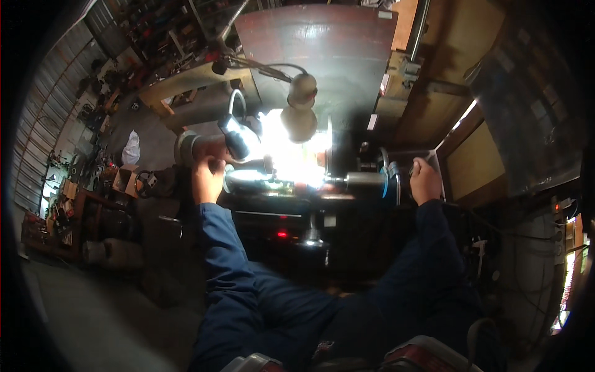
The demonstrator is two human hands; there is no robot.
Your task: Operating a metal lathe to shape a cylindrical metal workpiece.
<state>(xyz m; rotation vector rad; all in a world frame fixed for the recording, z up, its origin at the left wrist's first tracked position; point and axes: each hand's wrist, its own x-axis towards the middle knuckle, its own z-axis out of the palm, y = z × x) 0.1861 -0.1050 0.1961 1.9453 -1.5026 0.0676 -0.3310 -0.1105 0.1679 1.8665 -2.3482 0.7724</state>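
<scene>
Left hand [209, 181] and right hand [427, 183] curl inward (on what, can't tell) at 2 ends of the machine [367, 180]; lamp [300, 110] close, presumably for light.

The machine [367, 180] lies between the left hand [209, 180] and the right hand [427, 181], with a lamp [243, 142] just ahead and to the right of the left one. Beyond both hands stands a panel [319, 43]. A box [126, 179] and, farther ahead, a bag [131, 149] lie well to their left.

Both hands [209, 180] [427, 181] at opposite sides of a metal machine [367, 180] (white glare [300, 162] between).
</scene>
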